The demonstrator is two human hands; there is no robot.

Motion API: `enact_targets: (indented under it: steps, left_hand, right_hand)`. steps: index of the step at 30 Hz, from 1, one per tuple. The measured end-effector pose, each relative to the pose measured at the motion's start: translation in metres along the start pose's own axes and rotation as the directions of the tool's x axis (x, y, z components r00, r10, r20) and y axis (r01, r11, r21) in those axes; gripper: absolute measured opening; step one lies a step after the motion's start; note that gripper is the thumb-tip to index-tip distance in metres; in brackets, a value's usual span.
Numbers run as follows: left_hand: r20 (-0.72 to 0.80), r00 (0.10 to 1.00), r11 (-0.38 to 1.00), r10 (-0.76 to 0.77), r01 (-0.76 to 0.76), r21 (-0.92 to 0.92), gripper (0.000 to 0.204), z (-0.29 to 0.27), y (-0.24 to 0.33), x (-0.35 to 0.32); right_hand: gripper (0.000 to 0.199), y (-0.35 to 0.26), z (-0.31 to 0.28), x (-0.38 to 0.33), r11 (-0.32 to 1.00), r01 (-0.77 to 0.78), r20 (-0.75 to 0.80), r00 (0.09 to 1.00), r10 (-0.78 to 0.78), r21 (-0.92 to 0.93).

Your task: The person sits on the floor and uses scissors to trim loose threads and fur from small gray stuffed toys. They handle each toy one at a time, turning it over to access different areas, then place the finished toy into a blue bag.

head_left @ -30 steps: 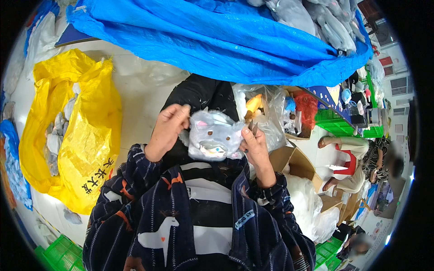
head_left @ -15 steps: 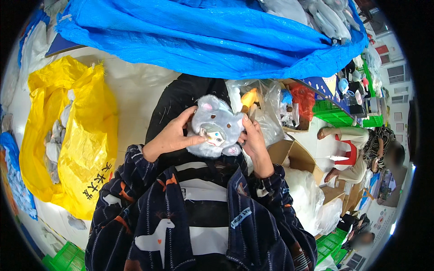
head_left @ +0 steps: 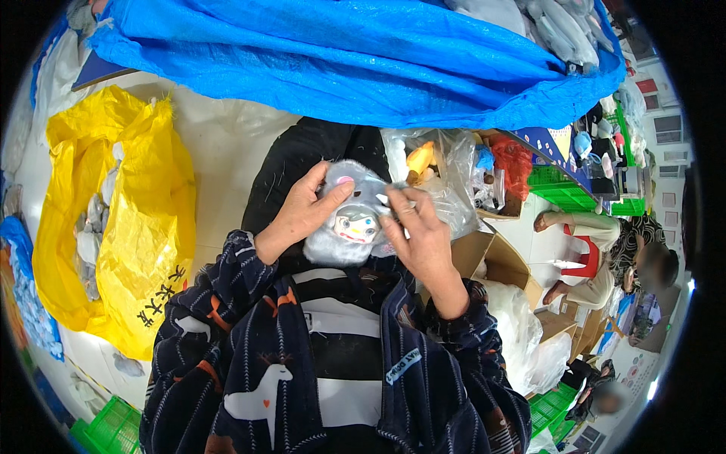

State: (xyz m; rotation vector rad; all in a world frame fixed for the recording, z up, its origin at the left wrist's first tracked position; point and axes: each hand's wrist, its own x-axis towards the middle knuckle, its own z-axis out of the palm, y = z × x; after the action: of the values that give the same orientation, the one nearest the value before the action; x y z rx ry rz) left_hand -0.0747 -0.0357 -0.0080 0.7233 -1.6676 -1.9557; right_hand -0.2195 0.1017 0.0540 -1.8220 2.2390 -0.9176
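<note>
Across twelve o'clock of our workspace, blue tarpaulin [head_left: 340, 60] hangs in folds; at nine stands a yellow woven sack [head_left: 155, 250] with grey plush pieces [head_left: 88, 246] inside. Just past two o'clock from our lap is a clear plastic bag [head_left: 458, 208], and between three and four, an open cardboard box [head_left: 510, 268].

At the clock's centre, above our black trousers [head_left: 281, 170], we have a grey plush hooded doll [head_left: 357, 253], its face turned up. Our left hand [head_left: 301, 213] grips it from ten o'clock, the thumb pressed near the pink-lined ear. Our right hand [head_left: 423, 238] comes in from three, thumb and fingers parted at the doll's near-side edge; blur keeps us from telling whether they pinch the fur or anything else.

We judge the doll light and soft, its pile giving readily and perhaps sliding a little under smooth fingertips. Its face looks smoother and is probably easier to mark, so we would keep pressure off it. Holding the thick furry rim at nine o'clock seems steadiest; the ears look too small to bear a hard tug.
</note>
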Motion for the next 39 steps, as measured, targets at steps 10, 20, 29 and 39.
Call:
enact_targets:
  steps: [10, 20, 29, 39]
  left_hand:
    - [-0.002, 1.0, 0.999, 0.025, -0.025, 0.029, 0.024, 0.002, 0.006, -0.003]
    - [-0.01, 0.999, 0.998, 0.035, -0.035, 0.055, 0.026, 0.0, 0.002, -0.005]
    - [-0.012, 0.998, 0.995, 0.066, -0.064, 0.079, 0.027, 0.003, 0.006, -0.006]
    - [0.001, 0.999, 0.994, 0.046, -0.046, 0.097, 0.026, 0.004, 0.008, -0.007]
  right_hand:
    - [0.034, -0.006, -0.014, 0.004, 0.994, 0.037, 0.145, 0.989, -0.021, -0.106]
    - [0.032, -0.001, -0.018, 0.006, 0.99, 0.12, 0.134, 0.985, -0.108, -0.079]
    - [0.032, -0.004, -0.017, 0.009, 0.985, 0.122, 0.159, 0.982, -0.102, -0.123]
    - [0.033, 0.001, -0.017, 0.015, 0.972, 0.221, 0.162, 0.965, -0.206, -0.082]
